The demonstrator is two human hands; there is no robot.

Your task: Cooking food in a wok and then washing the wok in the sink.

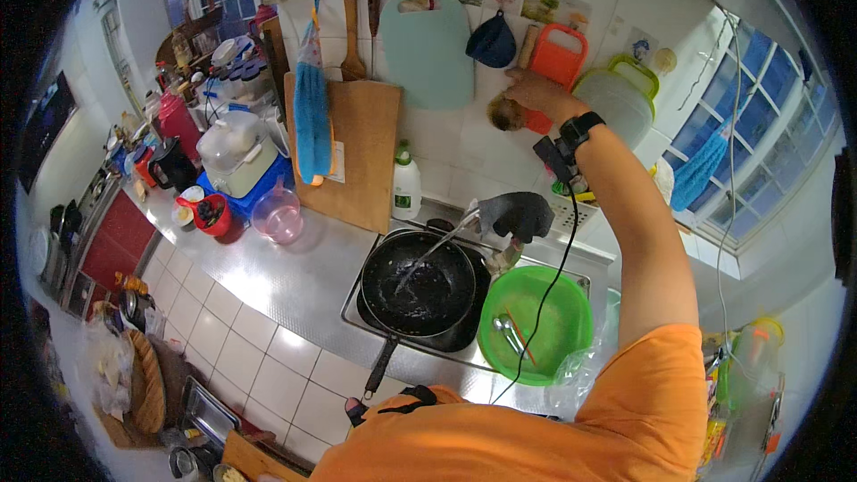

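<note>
My right hand (543, 95), with a black device strapped at the wrist, reaches up to the tiled wall. Just beneath it is a brown-bristled brush (505, 114) with a red part; whether my fingers grip it is hidden. Beside the fingers hang a dark blue cup-shaped utensil (492, 40) and an orange-red cutting board (561, 55). My left hand is out of view. Below, a black wok (418, 283) rests on the stove, its handle (381, 367) towards me. A stream of water (435, 246) runs into it from beside a dark grey cloth (515, 214).
A green basin (539, 368) holding metal spoons stands right of the wok. A white bottle (406, 187), a wooden board (355, 194) and a pink clear bowl (278, 216) are to the left. A black cable (561, 268) hangs from my wrist across the basin.
</note>
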